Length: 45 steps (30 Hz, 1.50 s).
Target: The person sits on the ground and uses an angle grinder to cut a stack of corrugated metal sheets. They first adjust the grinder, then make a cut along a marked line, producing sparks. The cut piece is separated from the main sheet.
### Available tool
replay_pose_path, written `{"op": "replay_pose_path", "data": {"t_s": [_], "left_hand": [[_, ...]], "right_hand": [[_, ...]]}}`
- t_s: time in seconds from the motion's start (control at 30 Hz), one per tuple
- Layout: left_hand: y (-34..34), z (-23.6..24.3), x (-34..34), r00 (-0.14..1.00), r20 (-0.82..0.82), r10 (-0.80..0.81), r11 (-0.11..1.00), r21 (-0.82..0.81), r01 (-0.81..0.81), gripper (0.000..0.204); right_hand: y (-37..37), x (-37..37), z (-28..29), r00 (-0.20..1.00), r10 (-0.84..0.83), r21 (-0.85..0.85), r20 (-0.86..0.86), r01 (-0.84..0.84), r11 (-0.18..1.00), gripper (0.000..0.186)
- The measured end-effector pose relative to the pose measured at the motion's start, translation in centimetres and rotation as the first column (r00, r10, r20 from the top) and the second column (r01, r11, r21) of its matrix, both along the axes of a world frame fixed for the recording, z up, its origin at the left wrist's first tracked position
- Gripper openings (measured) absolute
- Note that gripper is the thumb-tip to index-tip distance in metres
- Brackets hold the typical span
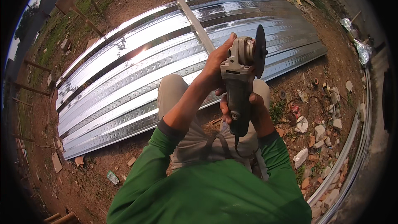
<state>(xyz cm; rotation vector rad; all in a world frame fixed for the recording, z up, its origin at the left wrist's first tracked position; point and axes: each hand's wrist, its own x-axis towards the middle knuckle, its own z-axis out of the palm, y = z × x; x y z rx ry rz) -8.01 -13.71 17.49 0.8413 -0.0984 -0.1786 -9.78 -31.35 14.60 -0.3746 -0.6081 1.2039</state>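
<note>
Grinder (239, 95), dark and cylindrical with a grey metal head, is held upright above the lap by both hands. Head is gripped from the left by the left hand (214, 63), thumb raised toward the top; lower body is clasped by the right hand (259, 110). Thin dark round disc (260, 52) is carried on the right side, outer rim well apart from both hands, room left beyond it. Dark cord (236, 141) is seen at the lower end. Beyond the knees, shiny ribbed metal sheets (124, 83) are laid side by side on brown soil (95, 182), near edge slanted. Across them a straight grey metal bar (192, 20) is placed, near end hidden behind the left hand. Right-hand ground is strewn with pale broken rubble (302, 157), bordered by long grey metal rails (361, 147).
</note>
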Motion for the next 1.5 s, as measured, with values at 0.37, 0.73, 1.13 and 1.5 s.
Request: {"op": "replay_pose_path", "data": {"t_s": [0.37, 0.73, 1.13, 1.5], "left_hand": [[-8.5, -3.5, -10.7, 0.896, 0.422, 0.137, 0.908, 0.309, -0.285, 0.038], [-12.8, -5.4, -16.4, 0.797, 0.534, -0.281, 0.553, 0.769, -0.32, 0.04], [-13.2, -5.0, -18.7, 0.74, 0.575, -0.349, 0.29, 0.817, -0.498, 0.043], [-15.9, -4.8, -18.8, 0.681, 0.453, -0.576, -0.119, 0.778, -0.618, 0.013]], "right_hand": [[-10.1, 0.8, 4.9, 0.593, -0.802, -0.362, 0.071, 0.765, 0.533, 0.058], [-14.6, -7.6, -0.3, 0.628, -0.773, -0.592, 0.094, 0.659, 0.464, 0.047], [-12.6, -10.7, 0.3, 0.502, -0.804, -0.568, 0.318, 0.78, 0.262, 0.041], [-13.8, -11.1, -1.6, 0.353, -0.784, -0.542, 0.512, 0.84, 0.024, 0.035]]}}
